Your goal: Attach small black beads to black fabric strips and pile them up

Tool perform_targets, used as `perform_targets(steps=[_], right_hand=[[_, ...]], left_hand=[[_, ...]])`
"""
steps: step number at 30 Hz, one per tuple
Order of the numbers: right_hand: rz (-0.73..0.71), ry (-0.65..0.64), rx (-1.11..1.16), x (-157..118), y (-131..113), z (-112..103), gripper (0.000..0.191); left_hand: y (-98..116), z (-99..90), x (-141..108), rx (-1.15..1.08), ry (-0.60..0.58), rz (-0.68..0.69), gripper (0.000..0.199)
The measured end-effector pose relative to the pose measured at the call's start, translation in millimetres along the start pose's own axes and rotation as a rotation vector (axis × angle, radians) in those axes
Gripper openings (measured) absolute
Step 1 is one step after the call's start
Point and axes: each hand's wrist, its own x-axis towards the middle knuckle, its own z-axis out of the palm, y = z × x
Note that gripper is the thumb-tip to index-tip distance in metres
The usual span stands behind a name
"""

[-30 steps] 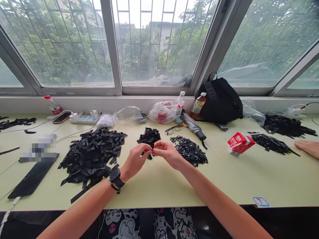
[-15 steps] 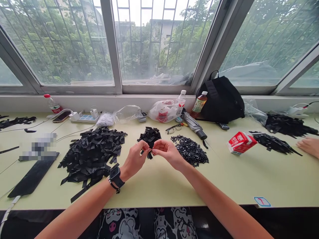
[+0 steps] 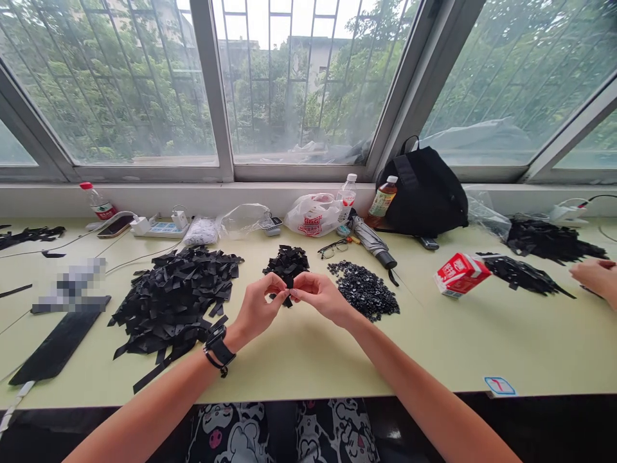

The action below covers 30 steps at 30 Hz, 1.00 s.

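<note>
My left hand (image 3: 263, 299) and my right hand (image 3: 321, 296) meet over the table, thumbs and fingertips pinched together. Between them is a small black strip (image 3: 289, 283), largely covered by the fingers; its details are too small to tell. Right behind the fingertips lies a small pile of short black strips (image 3: 285, 258). A far larger heap of black strips (image 3: 173, 296) spreads to the left of my left hand. Beside my right hand is a pile of small shiny black round pieces (image 3: 369, 292).
A red-and-white carton (image 3: 461, 274) stands on the right, near more black strips (image 3: 525, 273) and another person's hand (image 3: 595, 276). Glasses (image 3: 333, 248), an umbrella (image 3: 371, 241), a plastic bag (image 3: 312, 215) and a backpack (image 3: 424, 193) line the back. A black flat case (image 3: 60, 344) lies left.
My hands stay pinched together in nearly the same spot, the fingers shifting slightly. The view has moved a little. At the right, the other person's hand has moved further into view.
</note>
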Motion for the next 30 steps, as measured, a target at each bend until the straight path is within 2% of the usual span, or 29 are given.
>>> perform_targets(steps=[3,6,8,10,12,14,17,21,24,26,30], right_hand=[[0.013,0.005,-0.003,0.1,-0.7,-0.5,0.033],[-0.026,0.098,-0.037,2.3,3.6,-2.8,0.036],[-0.094,0.2,-0.163,3.2,5.9,-6.5,0.046],[-0.162,0.288,-0.38,2.9,5.1,-12.0,0.054],[-0.203,0.355,-0.578,1.5,0.8,-19.3,0.049],[-0.214,0.397,-0.701,-0.3,-5.9,-28.1,0.038],[-0.181,0.429,-0.848,-3.2,-15.8,-45.8,0.027],[-0.013,0.495,-1.039,-8.0,-22.1,-75.9,0.022],[0.135,0.559,-1.149,-12.6,-22.9,-94.9,0.02],[0.179,0.584,-1.195,-15.5,-23.1,-102.9,0.019],[0.231,0.505,-1.214,-19.6,-23.6,-110.5,0.015]], left_hand=[[21.1,-16.8,-3.1,0.224,-0.104,0.053,0.009],[44.8,-55.8,-15.5,0.608,-0.116,0.016,0.011],[55.9,-91.5,-29.6,0.823,-0.2,-0.115,0.012],[60.4,-127.8,-46.6,0.99,-0.312,-0.316,0.012],[57.8,-157.2,-64.0,1.078,-0.37,-0.527,0.018],[49.0,-176.2,-79.8,1.063,-0.384,-0.672,0.021],[30.2,-189.0,-98.7,1.001,-0.393,-0.752,0.025],[8.3,-199.0,-109.7,0.841,-0.39,-0.722,0.021],[-4.3,-205.4,-104.9,0.845,-0.313,-0.667,0.021],[-12.2,-206.4,-97.8,0.885,-0.239,-0.634,0.02],[-23.4,-200.7,-84.9,0.959,-0.159,-0.597,0.021]])
